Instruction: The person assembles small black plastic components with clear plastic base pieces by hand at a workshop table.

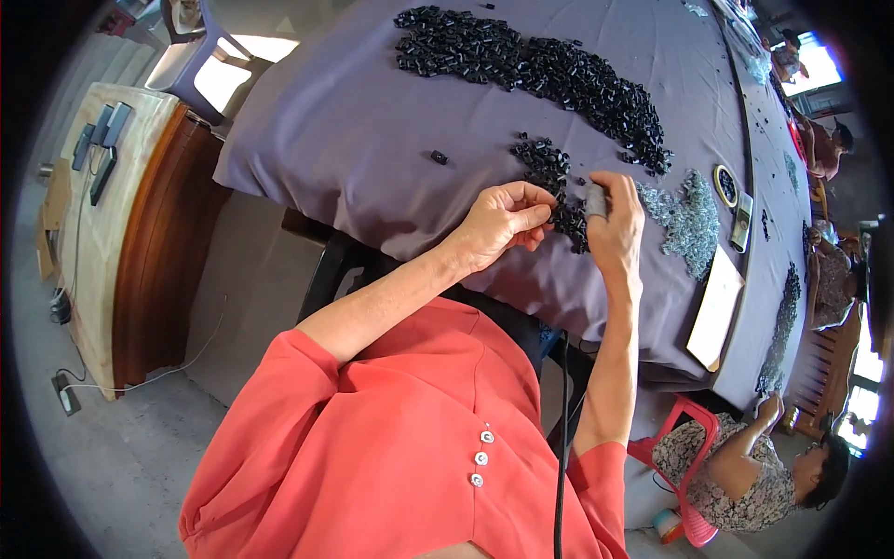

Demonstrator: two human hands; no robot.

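Observation:
My left hand (507,224) is closed, thumb and forefinger pinched together at the left side of a small heap of black plastic pieces (545,163). Whatever the pinch holds is too small to make out. Across the heap, my right hand (618,228) has its fingers curled inward, and a grey wrap (595,201) covers one digit. Its fingertips are partly hidden, so anything in them cannot be named. Just right of that hand lies a pile of small transparent pieces (691,224). A long bank of similar black pieces (521,61) stretches over the far part of the cloth.
A grey-purple cloth (345,140) covers the table. At the right lie a tape roll (725,185), a phone-like device (742,224) and a cardboard piece (716,312). A person (745,466) works beside a red chair (684,419). A wooden cabinet (154,242) stands left.

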